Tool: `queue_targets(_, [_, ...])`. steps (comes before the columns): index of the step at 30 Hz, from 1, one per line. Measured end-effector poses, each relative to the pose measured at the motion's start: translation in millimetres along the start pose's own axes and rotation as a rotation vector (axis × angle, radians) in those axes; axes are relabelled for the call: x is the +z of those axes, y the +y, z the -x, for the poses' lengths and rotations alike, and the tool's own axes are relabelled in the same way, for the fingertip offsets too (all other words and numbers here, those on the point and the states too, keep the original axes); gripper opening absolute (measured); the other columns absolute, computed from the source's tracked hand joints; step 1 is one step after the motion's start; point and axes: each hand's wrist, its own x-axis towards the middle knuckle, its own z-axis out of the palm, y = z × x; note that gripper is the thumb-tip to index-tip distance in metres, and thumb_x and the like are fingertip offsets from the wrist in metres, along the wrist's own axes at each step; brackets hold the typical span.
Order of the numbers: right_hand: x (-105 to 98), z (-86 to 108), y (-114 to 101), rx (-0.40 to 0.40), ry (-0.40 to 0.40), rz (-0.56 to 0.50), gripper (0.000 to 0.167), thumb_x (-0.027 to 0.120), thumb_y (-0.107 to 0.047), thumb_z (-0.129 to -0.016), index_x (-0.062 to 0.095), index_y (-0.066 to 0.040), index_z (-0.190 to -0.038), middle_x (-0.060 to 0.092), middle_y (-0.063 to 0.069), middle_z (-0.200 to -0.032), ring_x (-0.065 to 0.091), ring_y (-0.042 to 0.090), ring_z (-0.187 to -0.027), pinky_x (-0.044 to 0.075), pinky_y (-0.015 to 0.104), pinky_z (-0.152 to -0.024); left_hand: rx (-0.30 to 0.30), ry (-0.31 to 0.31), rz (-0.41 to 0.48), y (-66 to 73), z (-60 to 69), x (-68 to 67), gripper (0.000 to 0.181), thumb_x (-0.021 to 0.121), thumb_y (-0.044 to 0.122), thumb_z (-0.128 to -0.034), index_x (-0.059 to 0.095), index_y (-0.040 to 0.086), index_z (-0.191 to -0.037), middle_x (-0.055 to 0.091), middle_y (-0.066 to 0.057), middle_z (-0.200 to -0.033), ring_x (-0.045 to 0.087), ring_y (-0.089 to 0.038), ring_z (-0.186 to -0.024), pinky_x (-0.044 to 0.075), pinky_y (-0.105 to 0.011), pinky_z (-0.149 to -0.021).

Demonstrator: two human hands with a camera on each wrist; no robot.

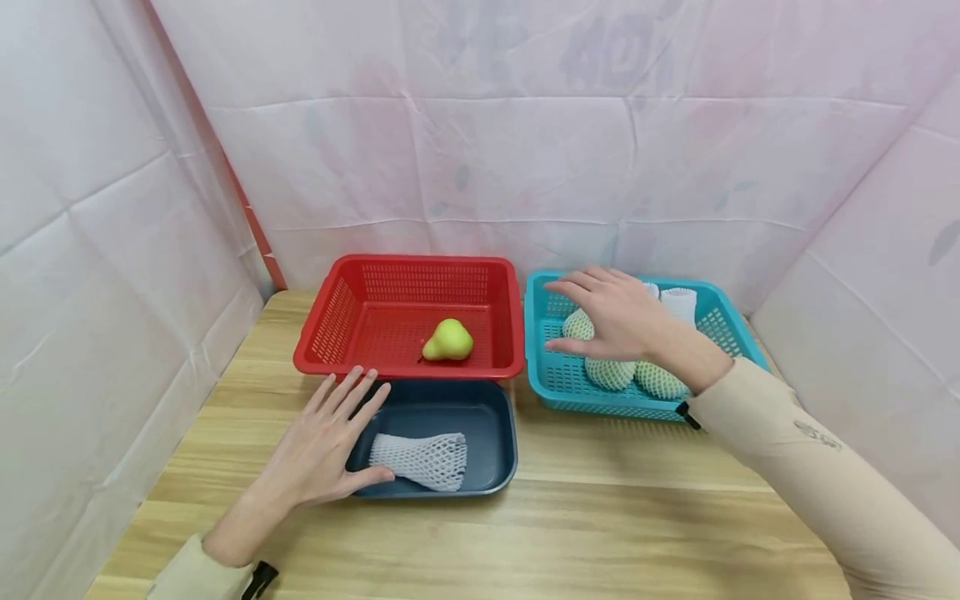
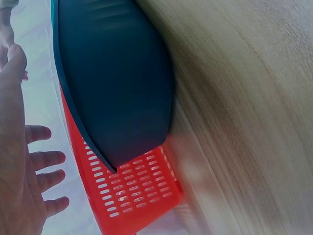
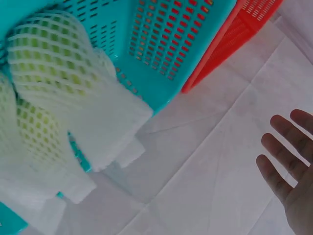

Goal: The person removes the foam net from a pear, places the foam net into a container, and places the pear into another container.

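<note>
My left hand (image 1: pixel 322 446), fingers spread, hovers over the left end of a dark blue tray (image 1: pixel 491 437). A white foam net sleeve (image 1: pixel 423 458) lies flat inside that tray. Over the teal basket (image 1: pixel 555 392), my right hand (image 1: pixel 618 312) is held with its fingers extended and nothing in its grasp. Below it in the basket sit several pears (image 1: pixel 609 373) wrapped in white foam nets, partly hidden by the hand. One bare yellow-green pear (image 1: pixel 450 340) lies in the red basket (image 1: pixel 352 337). In the right wrist view, a netted pear (image 3: pixel 51 54) shows closely.
All three containers stand on a wooden table (image 1: pixel 600 517), the tray in front of the red basket and the teal basket to the right. Pale cloth walls (image 1: pixel 480 150) enclose the back and sides.
</note>
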Motion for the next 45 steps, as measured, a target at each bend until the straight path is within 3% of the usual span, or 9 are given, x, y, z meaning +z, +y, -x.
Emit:
queue_targets(7, [1.2,41.8,6.1,-0.011,0.107,0.026,0.079,0.081,-0.060,-0.082,0.066,-0.007,-0.139,0.071,0.014,-0.134,0.065,0.038,-0.122,0.053,0.060,-0.101,0.005,0.000,-0.006,0.1,-0.3,-0.2,0.107,0.047,0.090,-0.0866,0.049,0.010,-0.158,0.048,-0.019,-0.164,0.040,-0.041,-0.154,0.033,-0.061,-0.125])
queue_targets(15, [4.8,81.0,18.1,0.013,0.226,0.064,0.090,0.044,-0.083,-0.095,0.070,-0.005,-0.130,0.074,0.014,-0.123,0.064,0.039,-0.114,0.047,0.059,-0.100,0.004,-0.006,-0.007,1.9,-0.8,-1.4,0.107,0.051,0.089,-0.0858,0.048,0.010,-0.158,0.048,-0.019,-0.163,0.040,-0.041,-0.154,0.034,-0.062,-0.125])
queue_targets(20, [9.0,101.8,32.4,0.055,0.237,0.114,0.089,0.048,-0.081,-0.092,0.070,-0.003,-0.129,0.073,0.017,-0.122,0.063,0.045,-0.115,0.047,0.062,-0.100,0.004,0.003,-0.014,1.6,1.3,0.1,0.107,0.047,0.090,-0.0868,0.049,0.010,-0.157,0.049,-0.019,-0.163,0.041,-0.041,-0.154,0.036,-0.062,-0.124])
queue_targets(25, [13.8,115.1,50.3,0.071,0.219,0.167,0.094,0.039,-0.085,-0.094,0.069,-0.003,-0.129,0.072,0.018,-0.123,0.063,0.045,-0.115,0.050,0.063,-0.095,-0.002,0.006,-0.016,1.0,2.5,1.0,0.107,0.057,0.088,-0.0836,0.050,0.010,-0.157,0.048,-0.019,-0.163,0.041,-0.041,-0.154,0.035,-0.062,-0.124])
queue_targets(33, [27.9,123.9,69.3,0.103,0.098,0.185,0.077,0.071,-0.072,-0.082,0.073,-0.008,-0.125,0.075,0.015,-0.120,0.064,0.041,-0.117,0.050,0.062,-0.097,-0.015,-0.012,-0.011,1.8,3.7,-0.2,0.109,0.066,0.085,-0.0795,0.049,0.010,-0.157,0.047,-0.019,-0.164,0.041,-0.042,-0.154,0.035,-0.062,-0.125])
queue_targets(45, [43.6,124.3,89.8,0.048,0.077,0.199,0.068,0.082,-0.059,-0.074,0.076,-0.009,-0.119,0.077,0.016,-0.116,0.065,0.040,-0.114,0.052,0.062,-0.094,-0.033,-0.028,-0.015,1.6,3.0,-1.0,0.111,0.073,0.081,-0.0756,0.049,0.011,-0.158,0.047,-0.019,-0.164,0.041,-0.041,-0.155,0.036,-0.063,-0.125])
